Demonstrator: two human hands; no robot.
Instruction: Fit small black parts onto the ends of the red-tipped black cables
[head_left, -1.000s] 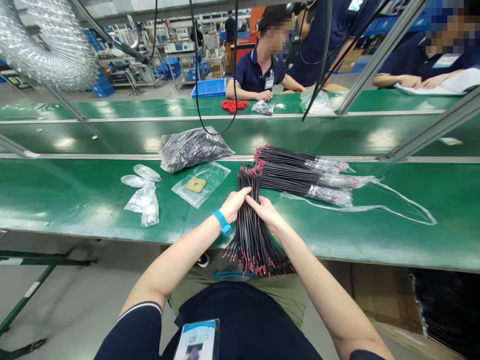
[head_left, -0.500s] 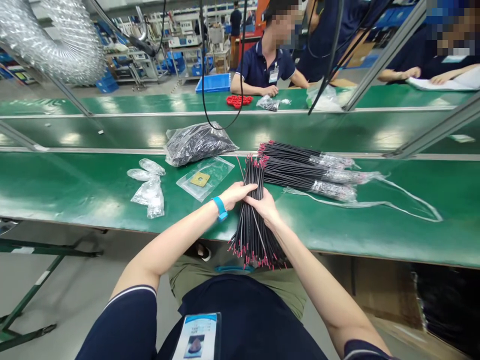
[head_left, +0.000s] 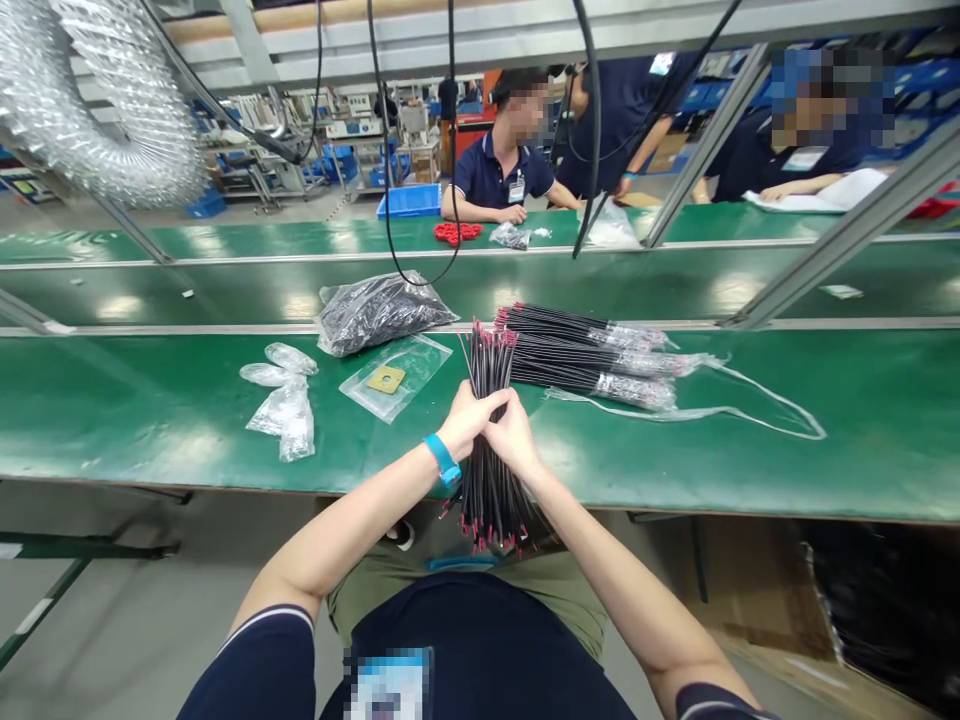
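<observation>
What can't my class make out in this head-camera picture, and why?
Head view:
Middle of the cable bundle: covered by the left grip and right grip.
Badge: pixelated, cut off by the bottom edge.
Silver duct: cut off by the left and top edges.
Pieces in the large bag: too small and blurred.

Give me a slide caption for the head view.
Left hand and right hand grip a bundle of red-tipped black wires at a green workbench.
</observation>
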